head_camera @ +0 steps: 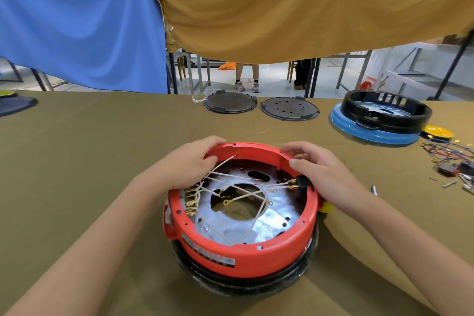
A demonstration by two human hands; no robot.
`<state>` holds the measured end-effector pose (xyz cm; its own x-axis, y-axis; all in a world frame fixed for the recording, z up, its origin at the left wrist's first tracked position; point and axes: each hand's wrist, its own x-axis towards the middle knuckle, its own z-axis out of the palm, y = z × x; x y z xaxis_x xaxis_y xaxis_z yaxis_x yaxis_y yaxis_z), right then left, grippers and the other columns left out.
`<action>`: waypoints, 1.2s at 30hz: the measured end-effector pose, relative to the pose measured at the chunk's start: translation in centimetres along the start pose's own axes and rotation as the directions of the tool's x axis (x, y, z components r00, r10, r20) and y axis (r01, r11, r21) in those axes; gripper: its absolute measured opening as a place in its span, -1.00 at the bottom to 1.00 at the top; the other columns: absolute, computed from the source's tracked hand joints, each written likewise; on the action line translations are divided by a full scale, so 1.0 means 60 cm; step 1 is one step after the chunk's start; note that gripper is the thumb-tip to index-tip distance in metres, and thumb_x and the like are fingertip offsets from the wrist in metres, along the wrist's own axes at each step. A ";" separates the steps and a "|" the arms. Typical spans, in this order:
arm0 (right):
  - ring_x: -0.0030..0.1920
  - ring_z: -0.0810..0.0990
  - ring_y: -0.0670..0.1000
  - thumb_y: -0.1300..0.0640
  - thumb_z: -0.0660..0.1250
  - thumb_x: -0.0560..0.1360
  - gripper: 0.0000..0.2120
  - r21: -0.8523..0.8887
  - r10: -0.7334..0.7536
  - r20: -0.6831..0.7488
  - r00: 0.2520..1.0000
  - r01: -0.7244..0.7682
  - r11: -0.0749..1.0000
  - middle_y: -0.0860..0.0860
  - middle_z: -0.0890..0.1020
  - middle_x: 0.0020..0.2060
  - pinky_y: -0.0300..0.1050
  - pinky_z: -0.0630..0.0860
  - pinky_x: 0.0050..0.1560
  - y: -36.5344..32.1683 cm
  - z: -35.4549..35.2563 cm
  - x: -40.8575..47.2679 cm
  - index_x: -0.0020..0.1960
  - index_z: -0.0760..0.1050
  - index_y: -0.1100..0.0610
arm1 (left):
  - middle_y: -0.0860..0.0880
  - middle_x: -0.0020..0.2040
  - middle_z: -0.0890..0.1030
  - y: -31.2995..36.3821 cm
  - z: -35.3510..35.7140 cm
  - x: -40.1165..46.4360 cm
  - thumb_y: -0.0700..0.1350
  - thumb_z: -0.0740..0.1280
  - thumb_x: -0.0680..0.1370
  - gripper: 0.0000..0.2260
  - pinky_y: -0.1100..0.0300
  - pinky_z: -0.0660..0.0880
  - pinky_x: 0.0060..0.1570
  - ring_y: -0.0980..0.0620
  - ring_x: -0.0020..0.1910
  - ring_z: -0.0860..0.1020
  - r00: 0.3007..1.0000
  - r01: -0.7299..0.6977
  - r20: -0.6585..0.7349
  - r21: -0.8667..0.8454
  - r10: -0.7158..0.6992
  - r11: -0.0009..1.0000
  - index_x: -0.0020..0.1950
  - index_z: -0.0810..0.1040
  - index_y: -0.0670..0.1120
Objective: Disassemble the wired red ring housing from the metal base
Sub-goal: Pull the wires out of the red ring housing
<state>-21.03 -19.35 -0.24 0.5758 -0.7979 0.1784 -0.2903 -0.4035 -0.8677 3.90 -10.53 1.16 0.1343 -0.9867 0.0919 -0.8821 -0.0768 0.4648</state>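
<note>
1. Red ring housing [246, 246] sits mid-table, near the front edge, upside-down on its black lower rim; metal base [259, 223] shows inside it, with a round centre hole. White wires [230, 174] with brass terminals cross the opening.
2. Left hand [189, 161] reaches over the far-left rim, fingers curled over the red wall, gripping it; fingertips lie by the wires.
3. Right hand [320, 169] is on the far-right rim, fingers bent over the top edge, thumb on the inner side of the wall near a black connector [304, 182]: gripping the housing.
4. Both forearms come in from the bottom corners, bare.
5. Label [207, 251] on the front wall of the housing: print too blurred to read.
6. Olive cloth table [89, 161] lies open to the left and front. Right side crowded: loose wires and screws [451, 161], a blue-and-black ring unit [379, 120]. Two dark round plates [259, 106] lie at the far edge.
</note>
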 end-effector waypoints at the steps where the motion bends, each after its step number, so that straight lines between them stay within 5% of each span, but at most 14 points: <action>1: -0.15 0.61 -0.18 0.25 0.24 0.61 -0.72 -0.035 0.007 0.036 0.999 -0.006 0.999 -0.05 0.62 0.02 -0.46 0.47 -0.26 -0.005 -0.001 0.010 0.25 0.54 0.02 | 0.01 0.28 0.54 -0.005 -0.001 -0.003 -0.22 0.14 0.63 -0.65 0.08 0.39 0.27 0.02 0.21 0.50 1.000 0.026 0.013 -0.019 -0.025 0.999 0.39 0.38 0.05; 4: -0.12 0.60 -0.24 0.26 0.24 0.61 -0.72 -0.019 0.012 0.089 0.996 -0.011 1.000 -0.06 0.63 0.05 -0.45 0.48 -0.22 -0.011 0.007 0.028 0.24 0.57 0.03 | -0.01 0.10 0.60 -0.005 -0.018 -0.012 -0.17 0.15 0.62 -0.76 0.11 0.44 -0.01 0.00 -0.01 0.55 0.988 0.102 0.101 0.112 -0.114 0.988 0.26 0.35 0.05; 7: 0.00 0.64 0.03 0.23 0.25 0.61 -0.73 0.067 0.014 0.066 0.998 -0.018 0.998 0.04 0.66 0.08 -0.28 0.56 -0.13 -0.001 0.016 0.033 0.22 0.60 0.01 | -0.01 0.07 0.49 0.026 -0.029 -0.006 0.03 0.21 0.61 -0.78 0.09 0.45 0.05 0.00 0.03 0.50 0.996 0.078 -0.001 0.421 -0.086 0.904 0.23 0.42 0.02; 10: 0.09 0.61 0.27 0.19 0.21 0.65 -0.76 0.132 -0.019 0.033 0.999 0.015 0.991 0.22 0.66 0.08 0.15 0.53 0.18 0.008 0.020 0.030 0.21 0.60 0.07 | 0.11 0.00 0.49 0.086 -0.010 0.010 0.06 0.30 0.57 -0.81 0.20 0.45 0.02 0.12 -0.01 0.50 0.974 -0.222 0.018 0.260 0.225 0.940 0.16 0.52 0.08; 12: 0.11 0.63 0.19 0.21 0.19 0.66 -0.76 0.124 -0.051 -0.017 0.999 0.053 0.991 0.14 0.68 0.07 0.16 0.50 0.23 0.012 0.021 0.027 0.20 0.60 0.15 | 0.17 -0.13 0.54 0.119 0.016 0.024 0.01 0.32 0.58 -0.87 0.20 0.46 -0.04 0.16 -0.12 0.52 0.937 -0.338 0.154 0.171 0.313 0.925 0.10 0.57 0.05; 16: 0.11 0.64 0.09 0.25 0.19 0.65 -0.76 0.135 -0.052 -0.067 0.996 0.061 0.989 0.10 0.69 0.05 0.12 0.50 0.25 0.016 0.023 0.027 0.16 0.62 0.20 | 0.18 -0.32 0.54 0.121 0.049 0.035 -0.14 0.29 0.60 -0.88 0.38 0.33 -0.30 0.27 -0.34 0.47 0.917 -0.340 0.203 -0.051 0.343 0.939 -0.07 0.61 0.00; 20: 0.02 0.66 0.02 0.22 0.19 0.65 -0.77 0.139 -0.051 -0.059 0.997 0.059 0.989 0.05 0.70 -0.01 -0.05 0.54 0.14 0.019 0.021 0.025 0.14 0.63 0.15 | 0.02 -0.30 0.65 0.106 0.047 0.028 -0.20 0.28 0.60 -0.84 0.34 0.45 -0.38 0.17 -0.39 0.54 0.921 -0.107 0.298 -0.426 0.251 0.898 -0.06 0.65 -0.07; 23: 0.05 0.65 0.06 0.23 0.20 0.65 -0.77 0.162 -0.055 -0.068 0.996 0.066 0.985 0.08 0.70 0.00 -0.02 0.54 0.15 0.020 0.022 0.026 0.14 0.62 0.18 | 0.11 -0.30 0.63 0.102 0.049 0.031 -0.11 0.35 0.59 -0.89 0.24 0.47 -0.28 0.16 -0.34 0.55 0.919 -0.197 0.255 -0.360 0.299 0.912 -0.10 0.65 -0.01; 30: 0.06 0.65 0.07 0.26 0.20 0.64 -0.77 0.200 -0.058 -0.088 0.994 0.074 0.977 0.09 0.70 0.00 -0.02 0.54 0.16 0.023 0.024 0.024 0.13 0.63 0.20 | 0.23 -0.44 0.56 0.112 0.056 0.032 -0.18 0.36 0.56 -0.88 0.46 0.33 -0.39 0.29 -0.45 0.48 0.927 -0.256 0.179 -0.338 0.329 0.905 -0.15 0.66 -0.06; 36: 0.02 0.66 0.00 0.23 0.21 0.64 -0.77 0.194 -0.056 -0.080 0.995 0.070 0.979 0.03 0.71 -0.03 -0.11 0.56 0.10 0.024 0.023 0.022 0.12 0.64 0.15 | 0.18 -0.36 0.62 0.104 0.054 0.033 -0.13 0.39 0.56 -0.91 0.37 0.41 -0.31 0.25 -0.38 0.53 0.924 -0.227 0.211 -0.374 0.320 0.899 -0.10 0.68 -0.04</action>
<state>-19.66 -20.39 -1.90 0.5278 -0.8076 0.2630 -0.0955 -0.3641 -0.9264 -2.80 -13.42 1.41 -0.2537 -0.9661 0.0481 -0.6549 0.2081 0.7265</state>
